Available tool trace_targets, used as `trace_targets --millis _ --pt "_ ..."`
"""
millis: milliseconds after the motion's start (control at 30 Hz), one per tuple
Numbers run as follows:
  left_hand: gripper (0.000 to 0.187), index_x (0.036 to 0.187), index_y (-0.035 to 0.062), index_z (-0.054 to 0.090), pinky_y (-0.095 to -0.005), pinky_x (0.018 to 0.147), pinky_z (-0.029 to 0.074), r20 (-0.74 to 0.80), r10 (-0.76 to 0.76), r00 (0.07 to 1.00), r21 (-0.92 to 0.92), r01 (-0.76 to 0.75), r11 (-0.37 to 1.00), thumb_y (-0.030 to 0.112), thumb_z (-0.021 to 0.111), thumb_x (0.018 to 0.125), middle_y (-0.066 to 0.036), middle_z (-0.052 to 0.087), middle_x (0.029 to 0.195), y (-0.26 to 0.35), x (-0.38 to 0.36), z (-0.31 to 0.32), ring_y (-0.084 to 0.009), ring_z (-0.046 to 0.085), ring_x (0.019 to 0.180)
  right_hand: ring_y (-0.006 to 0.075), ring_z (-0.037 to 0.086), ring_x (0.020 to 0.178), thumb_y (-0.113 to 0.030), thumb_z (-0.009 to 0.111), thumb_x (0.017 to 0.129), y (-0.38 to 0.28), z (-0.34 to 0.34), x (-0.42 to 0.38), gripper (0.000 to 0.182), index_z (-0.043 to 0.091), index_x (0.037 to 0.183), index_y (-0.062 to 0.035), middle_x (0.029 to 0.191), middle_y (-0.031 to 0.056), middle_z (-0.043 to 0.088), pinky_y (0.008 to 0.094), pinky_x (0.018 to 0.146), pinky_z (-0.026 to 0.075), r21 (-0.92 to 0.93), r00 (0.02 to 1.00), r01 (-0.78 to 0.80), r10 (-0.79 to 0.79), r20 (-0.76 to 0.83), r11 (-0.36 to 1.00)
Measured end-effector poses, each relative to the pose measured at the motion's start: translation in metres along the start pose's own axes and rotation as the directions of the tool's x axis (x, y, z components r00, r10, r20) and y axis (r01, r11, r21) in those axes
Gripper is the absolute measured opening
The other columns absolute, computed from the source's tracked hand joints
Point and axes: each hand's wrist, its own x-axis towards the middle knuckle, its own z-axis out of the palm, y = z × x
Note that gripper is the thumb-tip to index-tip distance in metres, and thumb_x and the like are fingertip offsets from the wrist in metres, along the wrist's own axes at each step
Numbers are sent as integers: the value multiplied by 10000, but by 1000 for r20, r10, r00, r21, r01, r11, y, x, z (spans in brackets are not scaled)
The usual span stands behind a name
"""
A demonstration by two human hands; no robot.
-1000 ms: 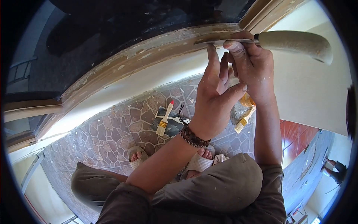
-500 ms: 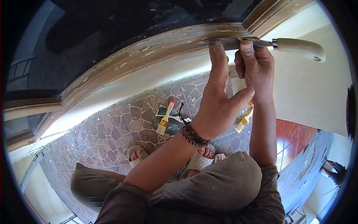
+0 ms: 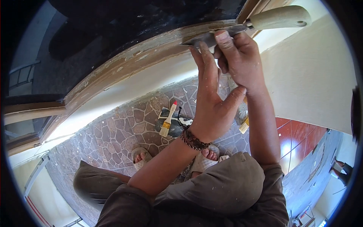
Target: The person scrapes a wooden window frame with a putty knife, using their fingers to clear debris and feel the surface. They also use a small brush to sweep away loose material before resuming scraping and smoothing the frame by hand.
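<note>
A scraper with a pale handle and dark metal blade (image 3: 207, 39) lies along the worn wooden window frame (image 3: 132, 60). My right hand (image 3: 242, 60) grips the blade near the handle, thumb on top. The handle sticks out to the right beyond that hand. My left hand (image 3: 213, 102), with a braided bracelet at the wrist, has its fingertips against the blade's left part and its thumb spread apart. Old paint and pale patches mark the wood around the blade.
On the stone-patterned floor (image 3: 113, 140) lie a paintbrush with a red tip (image 3: 167, 119) and a dark flat piece beneath it. Another brush (image 3: 244, 125) is partly hidden by my right arm. Part of another person (image 3: 342, 172) shows at the far right.
Both hands and the scraper have shifted left and slightly up along the frame. The scraper's handle now tilts upward more.
</note>
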Motion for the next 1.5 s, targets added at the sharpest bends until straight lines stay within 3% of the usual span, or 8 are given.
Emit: trace_targets --millis 367,833,900,1000,1067,1300,1400,1500 --pt "1010 1503 -25 -83 -435 1167 204 -68 8 998 -169 -19 985 122 654 829 -252 109 1557 9 -7 -7 -334 174 1446 124 581 440 -274 625 950 -7 14 -6 292 596 919 14 580 63 598 256 379 435 -27 995 43 -45 -83 999" --pt "908 1493 -57 -45 -424 1169 151 -47 21 999 252 -8 968 139 550 836 -324 -72 1552 3 -12 -22 -386 -47 1466 78 521 476 -327 646 937 8 20 -19 340 586 906 6 671 60 611 222 432 420 138 986 -16 38 -161 990" --pt "890 1532 23 -30 -386 1122 270 -54 -24 998 155 32 987 -9 490 810 -160 233 1541 9 -13 -20 -216 255 1419 96 538 480 -319 658 928 -1 24 -17 346 586 887 17 673 60 616 229 436 433 107 999 -50 50 5 993" --pt "847 1527 0 -15 -358 1081 333 -154 -12 988 -133 -9 991 11 474 836 -173 256 1531 25 -12 -16 -215 314 1387 107 545 488 -294 647 937 4 37 -10 339 608 800 14 629 42 602 257 447 439 -322 968 249 -230 96 914" --pt "868 1520 -16 -20 -377 1121 288 -130 -50 990 -166 28 986 -9 499 825 -193 210 1551 24 -20 -21 -244 265 1419 96 531 484 -285 643 941 -9 33 -25 330 611 792 7 612 31 589 251 441 423 -92 992 107 -101 77 990" --pt "779 1496 -42 197 -426 1164 210 -267 -180 947 163 228 960 -26 568 811 -224 253 1541 10 -46 -22 -323 216 1442 61 466 528 -373 549 983 45 -39 -55 344 590 777 -100 611 -15 514 211 455 340 130 990 -142 144 -7 981" --pt "692 1457 -64 286 -427 1124 290 -105 274 956 684 -130 717 73 603 857 -299 237 1524 8 -30 -28 -383 278 1417 76 551 641 -354 569 980 49 -32 -53 347 635 847 -40 718 12 602 242 544 455 168 993 4 16 -117 986" --pt "704 1455 -76 257 -452 1124 287 -25 255 967 743 -153 652 88 574 848 -326 179 1523 8 -15 -34 -445 215 1418 177 656 837 -343 568 976 42 -21 -37 378 653 1019 22 967 108 684 334 726 574 281 978 160 -113 -177 946"
